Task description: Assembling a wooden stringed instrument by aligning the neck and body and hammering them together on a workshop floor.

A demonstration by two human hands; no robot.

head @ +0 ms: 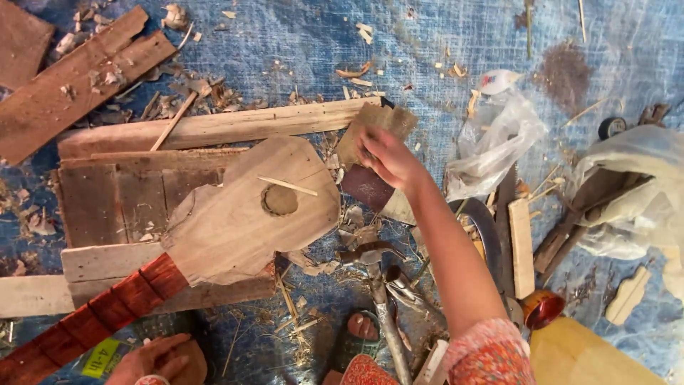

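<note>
A guitar-shaped wooden body [242,214] with a round sound hole lies on planks, its reddish neck [92,321] running to the lower left. A thin wood sliver [287,186] rests across the body. My right hand [388,158] reaches out to the right of the body and grips a sheet of brown sandpaper [374,122]. My left hand [160,358] sits at the bottom edge beside the neck, fingers curled; whether it holds anything is not visible.
Rough planks [206,128] lie under and around the body on a blue tarp [427,36] strewn with shavings. A hammer [374,267] lies near my foot. Clear plastic bags [499,139], a saw [491,228], a wood block [521,246] and a small pot [543,308] are at right.
</note>
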